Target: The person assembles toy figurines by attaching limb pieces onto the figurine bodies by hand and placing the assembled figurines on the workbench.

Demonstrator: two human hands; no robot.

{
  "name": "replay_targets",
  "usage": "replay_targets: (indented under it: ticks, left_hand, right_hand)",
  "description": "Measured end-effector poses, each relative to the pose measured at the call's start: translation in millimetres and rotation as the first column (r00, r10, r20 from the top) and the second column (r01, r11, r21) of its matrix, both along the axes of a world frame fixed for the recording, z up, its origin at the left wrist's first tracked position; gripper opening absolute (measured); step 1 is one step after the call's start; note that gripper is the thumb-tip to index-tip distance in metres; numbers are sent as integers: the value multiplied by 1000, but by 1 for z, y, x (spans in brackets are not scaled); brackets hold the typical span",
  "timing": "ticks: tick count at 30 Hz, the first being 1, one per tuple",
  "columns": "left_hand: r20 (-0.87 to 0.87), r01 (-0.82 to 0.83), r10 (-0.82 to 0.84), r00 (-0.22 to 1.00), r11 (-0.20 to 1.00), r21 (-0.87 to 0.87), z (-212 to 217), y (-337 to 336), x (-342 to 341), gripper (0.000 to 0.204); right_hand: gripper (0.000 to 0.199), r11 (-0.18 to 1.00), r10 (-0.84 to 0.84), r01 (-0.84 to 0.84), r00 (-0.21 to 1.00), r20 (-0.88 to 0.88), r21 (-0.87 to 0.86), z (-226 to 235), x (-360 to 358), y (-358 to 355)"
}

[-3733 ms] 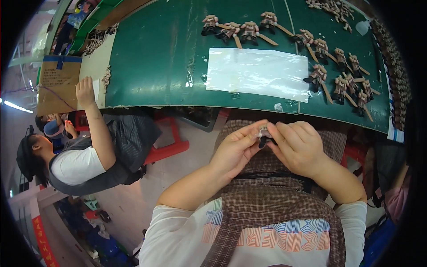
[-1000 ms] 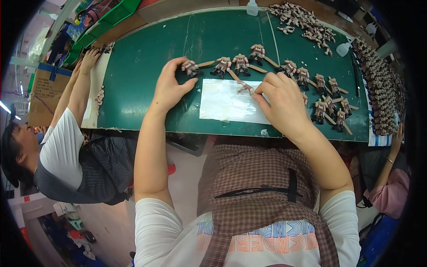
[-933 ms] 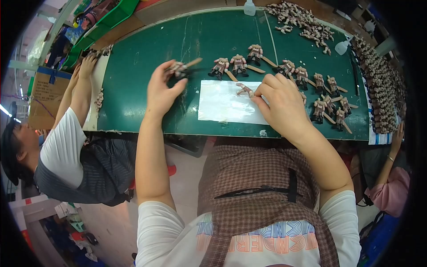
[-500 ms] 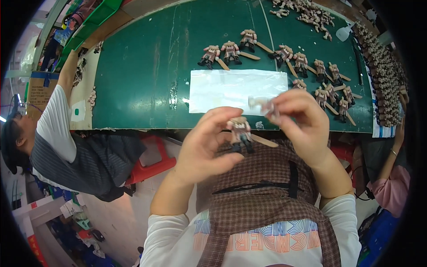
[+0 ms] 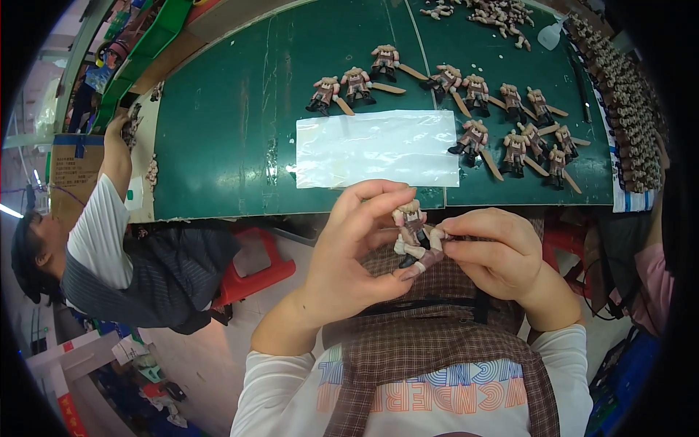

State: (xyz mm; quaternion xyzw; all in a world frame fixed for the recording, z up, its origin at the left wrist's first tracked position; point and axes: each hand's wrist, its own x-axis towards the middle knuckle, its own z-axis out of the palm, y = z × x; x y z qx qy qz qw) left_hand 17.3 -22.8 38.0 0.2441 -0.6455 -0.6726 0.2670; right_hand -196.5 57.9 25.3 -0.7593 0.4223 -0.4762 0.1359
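Observation:
Between the thumb and fingers of my left hand point(image 5: 346, 251) is a small figurine point(image 5: 410, 215) with a brown outfit and dark boots. My right hand point(image 5: 499, 251) pinches a small cream-and-brown figure piece point(image 5: 431, 256) by one end. The piece lies across the lower front of the figurine, overlapping its legs; whether the two are joined I cannot tell. Both hands are just off the table's near edge, above my checked apron. Beyond them a white plastic sheet point(image 5: 375, 149) lies flat, and similar figurines point(image 5: 475, 138) with wooden sticks lie to its right and behind it.
The green table point(image 5: 226, 146) carries a heap of small pale figure parts point(image 5: 502, 13), a white bottle point(image 5: 551, 35) and dense rows of figures point(image 5: 619, 109) along its right side. At left, a person point(image 5: 102, 226) reaches across near a red stool point(image 5: 266, 269). Another person sits at right.
My right hand has moved down and inward, bringing its piece from the sheet's edge to the figurine. My left hand still holds the figurine. The whole view has shifted slightly.

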Motion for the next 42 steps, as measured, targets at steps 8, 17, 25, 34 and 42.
replay_targets:
  ticks: [8, 17, 25, 34, 42]
  left_hand:
    - [8, 15, -14, 1000, 998, -58, 3, 4, -1, 74]
    - [-269, 107, -4, 963, 923, 369, -9, 5, 3, 72]
    - [-262, -12, 102, 960, 946, 324, -28, 4, 1, 40]
    - [-168, -157, 261, 951, 871, 465, -36, 10, -6, 42]
    - [-186, -187, 346, 920, 802, 567, -38, 23, -9, 42]
  right_hand:
    - [26, 999, -44, 44, 999, 14, -28, -3, 1, 0]
    - [24, 994, -96, 96, 995, -3, -50, 2, 6, 4]
    - [24, 995, -103, 103, 995, -14, -9, 9, 14, -6]
    - [29, 974, -219, 219, 976, -20, 60, -8, 23, -8]
    - [47, 983, -169, 170, 985, -27, 71, -14, 29, -9]
